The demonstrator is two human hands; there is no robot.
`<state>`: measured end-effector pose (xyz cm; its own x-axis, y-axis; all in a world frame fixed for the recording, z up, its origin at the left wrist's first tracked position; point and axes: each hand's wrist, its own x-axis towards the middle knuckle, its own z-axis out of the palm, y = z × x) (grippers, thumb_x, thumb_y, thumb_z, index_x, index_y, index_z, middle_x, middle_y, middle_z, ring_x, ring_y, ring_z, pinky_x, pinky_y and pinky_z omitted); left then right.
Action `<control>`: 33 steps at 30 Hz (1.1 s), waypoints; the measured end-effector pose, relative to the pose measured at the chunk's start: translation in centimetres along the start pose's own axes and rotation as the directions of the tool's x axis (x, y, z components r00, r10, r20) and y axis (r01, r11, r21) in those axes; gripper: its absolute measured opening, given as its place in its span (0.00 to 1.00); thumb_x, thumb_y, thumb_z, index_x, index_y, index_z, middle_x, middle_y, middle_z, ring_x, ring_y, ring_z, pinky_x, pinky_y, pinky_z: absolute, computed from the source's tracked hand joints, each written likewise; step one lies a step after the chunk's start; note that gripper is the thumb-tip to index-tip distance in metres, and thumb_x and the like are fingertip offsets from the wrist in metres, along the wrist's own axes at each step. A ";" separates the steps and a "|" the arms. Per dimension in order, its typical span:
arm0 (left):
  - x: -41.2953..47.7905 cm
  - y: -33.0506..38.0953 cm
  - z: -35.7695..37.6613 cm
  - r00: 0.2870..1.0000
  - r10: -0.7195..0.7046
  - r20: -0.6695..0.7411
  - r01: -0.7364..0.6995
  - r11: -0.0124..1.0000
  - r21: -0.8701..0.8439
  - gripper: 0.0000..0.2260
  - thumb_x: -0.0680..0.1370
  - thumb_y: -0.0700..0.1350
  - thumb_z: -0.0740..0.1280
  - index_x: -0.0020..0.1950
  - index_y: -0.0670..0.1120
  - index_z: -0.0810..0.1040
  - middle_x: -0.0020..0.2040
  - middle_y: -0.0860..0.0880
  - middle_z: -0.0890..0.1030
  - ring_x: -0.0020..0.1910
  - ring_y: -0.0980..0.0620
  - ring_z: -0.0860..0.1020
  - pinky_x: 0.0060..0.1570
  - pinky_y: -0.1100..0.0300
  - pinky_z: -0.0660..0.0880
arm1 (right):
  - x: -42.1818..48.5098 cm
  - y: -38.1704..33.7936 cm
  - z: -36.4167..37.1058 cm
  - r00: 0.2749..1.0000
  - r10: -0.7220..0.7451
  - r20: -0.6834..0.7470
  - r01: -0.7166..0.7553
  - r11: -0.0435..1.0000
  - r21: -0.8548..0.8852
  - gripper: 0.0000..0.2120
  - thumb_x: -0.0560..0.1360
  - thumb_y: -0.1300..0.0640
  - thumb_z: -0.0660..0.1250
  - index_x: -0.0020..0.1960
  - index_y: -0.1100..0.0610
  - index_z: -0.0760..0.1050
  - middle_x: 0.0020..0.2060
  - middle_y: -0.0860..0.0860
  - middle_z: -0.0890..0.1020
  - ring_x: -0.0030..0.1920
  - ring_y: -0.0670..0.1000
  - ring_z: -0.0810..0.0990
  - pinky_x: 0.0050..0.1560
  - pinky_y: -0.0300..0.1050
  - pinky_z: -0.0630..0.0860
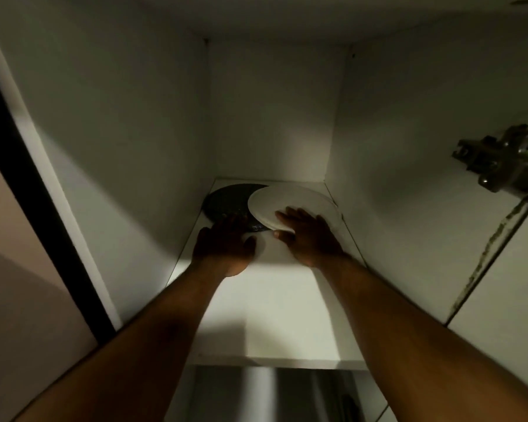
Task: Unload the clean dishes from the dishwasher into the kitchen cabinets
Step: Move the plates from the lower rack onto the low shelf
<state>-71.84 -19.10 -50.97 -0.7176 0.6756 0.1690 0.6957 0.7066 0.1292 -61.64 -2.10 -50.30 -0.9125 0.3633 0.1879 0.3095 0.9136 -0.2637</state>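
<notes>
Forearms: two bare forearms are seen nearest the camera, reaching up and forward into an open cabinet [119,117] from the lower edge of the view.
Shelf: a white shelf [275,315] is seen from slightly below; its front half is lit, its back half is in shadow.
Left hand: the left hand [223,245] is laid palm down at the near edge of the dark plate; its fingertips are lost in shadow against that plate, so whether the fingers are spread or closed cannot be told, nor whether anything is gripped.
Right hand: the right hand [308,236] is clamped on the near rim of the white plate, fingers laid over the top face, thumb tucked under the rim.
White plate: a white plate [287,199] is found at the back right of the shelf, near the right wall, its left part lapped over the dark plate; it appears slightly tilted, near edge raised.
Dark plate: a dark speckled plate [226,199] is laid flat at the back left of the shelf, just beside the left wall.
Hinge: a metal hinge [500,162] is fixed high on the right wall, well apart from the plates.
Door: an open door [500,300] is seen at the right edge, stained along its inner seam.
Light: dim overall; detail in the back corners is poorly resolved.
</notes>
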 end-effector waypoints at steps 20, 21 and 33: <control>3.6 0.0 1.6 0.988 -0.097 -0.118 0.076 0.983 -0.167 0.34 0.79 0.63 0.57 0.80 0.49 0.51 0.80 0.46 0.54 0.78 0.46 0.52 0.75 0.47 0.50 | 3.2 1.5 1.8 0.950 0.199 -0.239 -0.211 0.977 -0.026 0.36 0.80 0.41 0.55 0.79 0.58 0.47 0.78 0.58 0.54 0.78 0.58 0.51 0.76 0.54 0.49; 3.2 0.0 1.5 0.983 -0.110 -0.147 0.084 0.981 -0.176 0.35 0.79 0.62 0.58 0.80 0.48 0.52 0.79 0.45 0.56 0.78 0.44 0.54 0.75 0.47 0.52 | 3.1 1.3 1.8 0.946 0.207 -0.249 -0.217 0.976 -0.012 0.36 0.80 0.42 0.55 0.79 0.59 0.46 0.78 0.58 0.54 0.78 0.58 0.51 0.76 0.54 0.49; -2.0 1.3 -0.7 0.972 -0.232 -0.032 0.217 0.944 -0.248 0.36 0.79 0.58 0.59 0.80 0.44 0.47 0.79 0.43 0.56 0.75 0.41 0.60 0.73 0.50 0.61 | -2.7 -1.4 0.6 0.950 0.312 0.015 -0.310 0.948 -0.075 0.39 0.80 0.38 0.49 0.79 0.60 0.38 0.79 0.56 0.44 0.79 0.55 0.42 0.77 0.52 0.43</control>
<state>-69.47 -19.65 -50.41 -0.8581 0.4861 0.1651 0.5087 0.7616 0.4014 -59.80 -4.50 -50.99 -0.7743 0.6275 0.0825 0.5962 0.7669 -0.2377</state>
